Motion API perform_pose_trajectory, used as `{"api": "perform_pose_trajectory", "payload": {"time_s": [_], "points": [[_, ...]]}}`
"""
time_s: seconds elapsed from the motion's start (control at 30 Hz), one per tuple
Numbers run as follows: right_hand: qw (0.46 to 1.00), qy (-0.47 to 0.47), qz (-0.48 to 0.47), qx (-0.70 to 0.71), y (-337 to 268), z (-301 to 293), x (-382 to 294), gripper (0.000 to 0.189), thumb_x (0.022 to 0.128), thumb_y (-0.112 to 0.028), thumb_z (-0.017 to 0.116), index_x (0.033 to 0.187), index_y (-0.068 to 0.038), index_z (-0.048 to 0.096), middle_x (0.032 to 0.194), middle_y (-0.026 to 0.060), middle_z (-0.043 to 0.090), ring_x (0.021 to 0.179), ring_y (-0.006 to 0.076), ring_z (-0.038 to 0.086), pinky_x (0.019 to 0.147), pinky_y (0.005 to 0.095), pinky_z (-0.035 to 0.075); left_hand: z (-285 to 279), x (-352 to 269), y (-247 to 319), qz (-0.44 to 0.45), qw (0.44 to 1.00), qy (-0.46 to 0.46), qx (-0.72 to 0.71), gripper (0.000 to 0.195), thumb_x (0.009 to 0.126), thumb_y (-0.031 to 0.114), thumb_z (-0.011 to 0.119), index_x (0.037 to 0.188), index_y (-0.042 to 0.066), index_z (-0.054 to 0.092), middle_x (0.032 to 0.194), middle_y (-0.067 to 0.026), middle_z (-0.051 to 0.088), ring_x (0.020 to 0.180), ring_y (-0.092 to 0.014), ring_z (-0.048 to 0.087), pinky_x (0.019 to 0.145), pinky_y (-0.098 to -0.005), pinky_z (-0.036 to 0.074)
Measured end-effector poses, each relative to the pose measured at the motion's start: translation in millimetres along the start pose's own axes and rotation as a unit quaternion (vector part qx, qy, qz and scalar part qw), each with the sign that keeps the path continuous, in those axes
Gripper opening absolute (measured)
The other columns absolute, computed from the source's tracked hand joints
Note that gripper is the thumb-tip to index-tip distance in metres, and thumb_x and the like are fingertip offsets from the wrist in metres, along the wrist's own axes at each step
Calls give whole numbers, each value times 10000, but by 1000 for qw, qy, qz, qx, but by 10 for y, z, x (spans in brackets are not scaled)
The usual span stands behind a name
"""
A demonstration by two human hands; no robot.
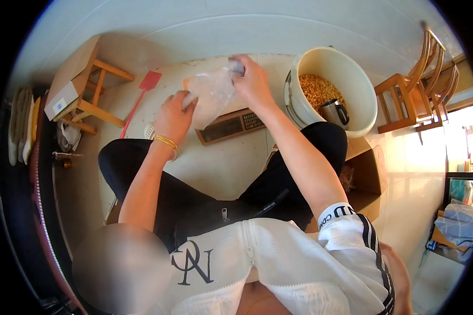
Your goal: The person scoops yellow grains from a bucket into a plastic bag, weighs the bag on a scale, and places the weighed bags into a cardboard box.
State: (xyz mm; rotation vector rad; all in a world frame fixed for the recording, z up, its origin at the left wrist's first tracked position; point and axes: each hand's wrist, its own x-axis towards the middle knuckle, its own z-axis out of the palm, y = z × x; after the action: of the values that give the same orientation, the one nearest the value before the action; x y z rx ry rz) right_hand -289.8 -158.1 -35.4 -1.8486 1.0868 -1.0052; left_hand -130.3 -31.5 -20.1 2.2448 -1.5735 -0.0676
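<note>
A clear plastic bag [213, 94] is stretched between my two hands above an electronic scale. My left hand [175, 114] grips its left edge. My right hand [252, 80] holds its upper right part, which is bunched at the fingers. Below the bag, the scale's keypad and display panel [224, 128] faces me, and the bag hides much of the rest of the scale. To the right stands a large white bucket [362, 94] holding yellow kernels [319, 88] that look like corn. A steel mug [333, 112] with a black handle rests inside the bucket.
A red fly swatter [149, 80] lies on the floor at left, beside a wooden stool [98, 88] with a cardboard box [71, 78] on it. Wooden chairs [402, 102] stand at right. An open cardboard box [370, 169] sits by my right leg.
</note>
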Motion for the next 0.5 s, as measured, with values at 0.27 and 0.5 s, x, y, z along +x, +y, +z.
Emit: {"api": "perform_pose_trajectory", "payload": {"time_s": [0.27, 0.5], "points": [[903, -216, 28, -369, 773, 36, -23, 319, 789, -101, 523, 1106, -76, 556, 1005, 214, 596, 885, 355, 598, 788, 431, 464, 551, 446, -985, -42, 987, -122, 93, 245, 848, 244, 494, 1000, 67, 566, 919, -184, 624, 837, -380, 587, 754, -467, 447], [925, -203, 265, 184, 297, 102, 102, 536, 739, -58, 591, 1252, -18, 440, 1060, 182, 543, 828, 230, 604, 624, 336, 515, 412, 534, -648, -29, 990, -137, -7, 264, 837, 302, 503, 826, 68, 625, 770, -184, 620, 736, -357, 588, 674, -424, 455]]}}
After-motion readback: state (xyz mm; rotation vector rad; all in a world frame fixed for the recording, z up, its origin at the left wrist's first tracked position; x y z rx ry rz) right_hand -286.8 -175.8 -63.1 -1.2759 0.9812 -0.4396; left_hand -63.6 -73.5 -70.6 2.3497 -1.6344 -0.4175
